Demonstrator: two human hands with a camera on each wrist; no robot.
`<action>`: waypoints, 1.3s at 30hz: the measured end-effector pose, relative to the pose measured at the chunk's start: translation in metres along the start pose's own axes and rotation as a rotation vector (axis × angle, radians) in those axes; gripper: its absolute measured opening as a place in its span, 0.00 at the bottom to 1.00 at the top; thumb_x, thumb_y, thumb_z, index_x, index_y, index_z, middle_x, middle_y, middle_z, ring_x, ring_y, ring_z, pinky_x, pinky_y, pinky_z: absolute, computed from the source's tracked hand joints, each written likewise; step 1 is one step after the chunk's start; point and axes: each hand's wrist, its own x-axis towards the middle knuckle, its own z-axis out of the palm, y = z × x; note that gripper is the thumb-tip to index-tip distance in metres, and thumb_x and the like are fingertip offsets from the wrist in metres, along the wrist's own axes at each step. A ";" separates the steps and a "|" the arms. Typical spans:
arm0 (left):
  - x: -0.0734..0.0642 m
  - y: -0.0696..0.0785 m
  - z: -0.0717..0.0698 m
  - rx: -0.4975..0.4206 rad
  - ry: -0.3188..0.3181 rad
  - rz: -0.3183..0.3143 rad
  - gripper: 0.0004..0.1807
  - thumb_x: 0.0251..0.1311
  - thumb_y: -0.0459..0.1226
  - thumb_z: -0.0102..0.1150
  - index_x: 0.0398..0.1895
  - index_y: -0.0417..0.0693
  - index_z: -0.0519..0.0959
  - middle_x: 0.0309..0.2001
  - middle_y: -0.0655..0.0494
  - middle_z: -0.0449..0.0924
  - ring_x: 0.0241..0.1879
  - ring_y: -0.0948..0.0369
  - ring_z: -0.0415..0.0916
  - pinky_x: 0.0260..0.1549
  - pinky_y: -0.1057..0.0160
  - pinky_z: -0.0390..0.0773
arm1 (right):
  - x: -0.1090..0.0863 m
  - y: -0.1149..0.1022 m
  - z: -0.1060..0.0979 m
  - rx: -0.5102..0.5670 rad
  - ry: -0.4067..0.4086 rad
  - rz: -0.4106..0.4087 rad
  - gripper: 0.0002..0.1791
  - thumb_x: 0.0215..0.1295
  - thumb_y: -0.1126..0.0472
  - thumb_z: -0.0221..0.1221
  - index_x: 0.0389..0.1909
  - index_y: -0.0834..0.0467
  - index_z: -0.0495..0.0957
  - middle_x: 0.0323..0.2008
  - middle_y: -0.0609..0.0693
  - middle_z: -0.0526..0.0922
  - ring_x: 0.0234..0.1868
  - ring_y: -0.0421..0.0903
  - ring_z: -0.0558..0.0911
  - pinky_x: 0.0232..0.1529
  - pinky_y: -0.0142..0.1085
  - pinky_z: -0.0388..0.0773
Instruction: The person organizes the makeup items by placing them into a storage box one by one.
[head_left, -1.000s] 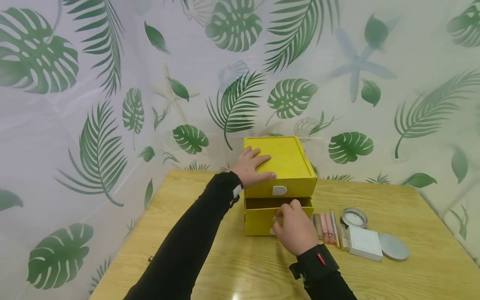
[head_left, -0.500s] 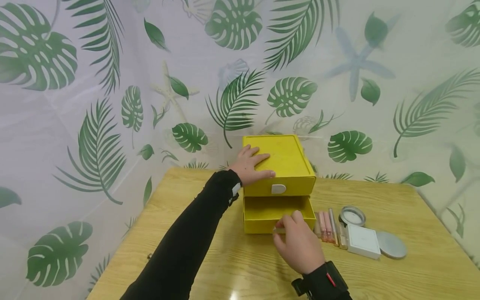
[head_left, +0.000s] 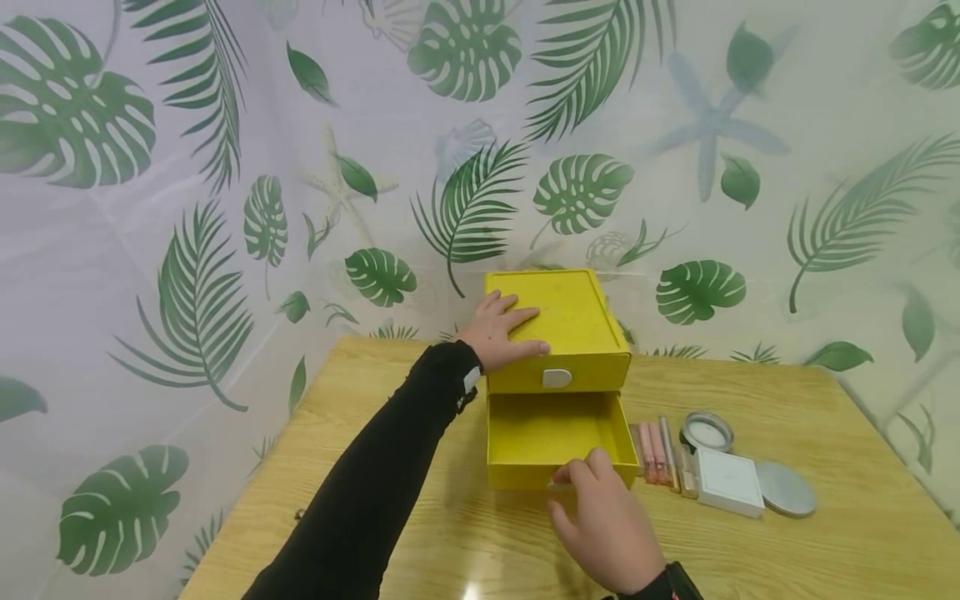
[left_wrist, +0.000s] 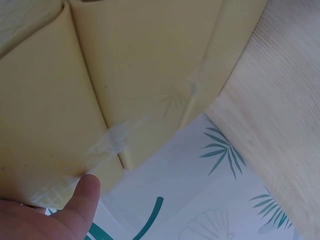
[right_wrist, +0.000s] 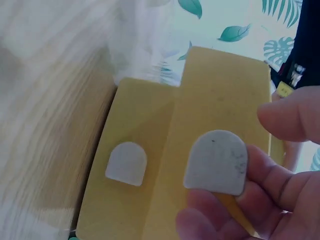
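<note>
A yellow two-drawer box (head_left: 555,308) stands on the wooden table in the head view. Its upper drawer front (head_left: 592,372) is pushed in and bears a white pull tab (head_left: 557,378). The lower drawer (head_left: 551,425) is pulled out, showing a bare yellow inside. My left hand (head_left: 506,337) rests with spread fingers on the box's top left edge. At the lower drawer's front, my right hand (head_left: 607,525) hooks curled fingers on its tab, thumb held apart. In the right wrist view, fingers lie against the edge of a white tab (right_wrist: 217,162), with a second tab (right_wrist: 126,164) beside it.
Right of the box on the table (head_left: 810,417) lie pink tubes (head_left: 652,450), slim sticks (head_left: 670,454), a round clear-topped container (head_left: 707,432), a white square box (head_left: 729,482) and a silver disc (head_left: 786,489). A leaf-patterned sheet (head_left: 450,208) hangs behind.
The lower drawer has slid out toward me from a narrow gap to well out. My right hand has moved back with it, while my left hand has stayed on top.
</note>
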 end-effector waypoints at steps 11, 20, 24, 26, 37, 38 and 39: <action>0.000 -0.001 0.000 0.003 -0.004 0.015 0.40 0.58 0.65 0.51 0.71 0.61 0.60 0.73 0.50 0.45 0.70 0.53 0.29 0.66 0.42 0.50 | -0.016 0.014 0.015 0.056 0.060 -0.050 0.15 0.55 0.59 0.64 0.45 0.49 0.76 0.34 0.45 0.63 0.27 0.39 0.63 0.28 0.34 0.66; -0.002 -0.002 0.000 -0.005 -0.009 -0.003 0.40 0.58 0.65 0.51 0.71 0.62 0.60 0.73 0.51 0.45 0.70 0.53 0.30 0.65 0.41 0.52 | -0.017 0.019 0.017 0.132 0.077 -0.094 0.19 0.56 0.60 0.66 0.48 0.47 0.76 0.36 0.41 0.63 0.29 0.37 0.65 0.30 0.33 0.68; 0.000 0.000 -0.001 0.005 -0.011 0.005 0.40 0.58 0.66 0.50 0.71 0.62 0.60 0.74 0.51 0.46 0.70 0.53 0.30 0.65 0.41 0.52 | -0.019 0.025 0.008 0.180 0.033 -0.105 0.20 0.59 0.60 0.65 0.53 0.44 0.76 0.42 0.39 0.66 0.32 0.36 0.67 0.30 0.33 0.72; 0.000 0.000 0.000 0.001 -0.014 0.008 0.40 0.58 0.66 0.50 0.71 0.62 0.60 0.74 0.50 0.45 0.70 0.53 0.30 0.65 0.41 0.51 | -0.021 0.030 0.003 0.223 0.024 -0.111 0.21 0.61 0.60 0.64 0.54 0.43 0.75 0.46 0.38 0.69 0.36 0.36 0.71 0.33 0.35 0.77; 0.001 0.001 0.000 0.034 -0.006 0.008 0.41 0.57 0.67 0.49 0.71 0.62 0.60 0.73 0.50 0.46 0.70 0.52 0.31 0.66 0.41 0.50 | -0.021 0.098 -0.026 0.113 0.337 -0.010 0.12 0.61 0.65 0.59 0.46 0.55 0.80 0.44 0.51 0.77 0.41 0.47 0.75 0.32 0.47 0.81; 0.001 0.000 0.000 0.035 -0.006 0.008 0.41 0.57 0.67 0.49 0.71 0.62 0.60 0.73 0.50 0.46 0.70 0.52 0.31 0.66 0.41 0.49 | -0.020 0.107 -0.028 0.100 0.331 0.024 0.13 0.62 0.65 0.59 0.47 0.57 0.79 0.45 0.54 0.76 0.42 0.49 0.74 0.33 0.50 0.80; 0.001 0.000 0.000 0.035 -0.007 0.007 0.41 0.57 0.67 0.49 0.71 0.62 0.60 0.73 0.50 0.46 0.70 0.52 0.31 0.66 0.42 0.49 | -0.019 0.116 -0.031 0.084 0.316 0.056 0.14 0.62 0.64 0.58 0.50 0.58 0.78 0.46 0.57 0.74 0.44 0.53 0.73 0.35 0.53 0.78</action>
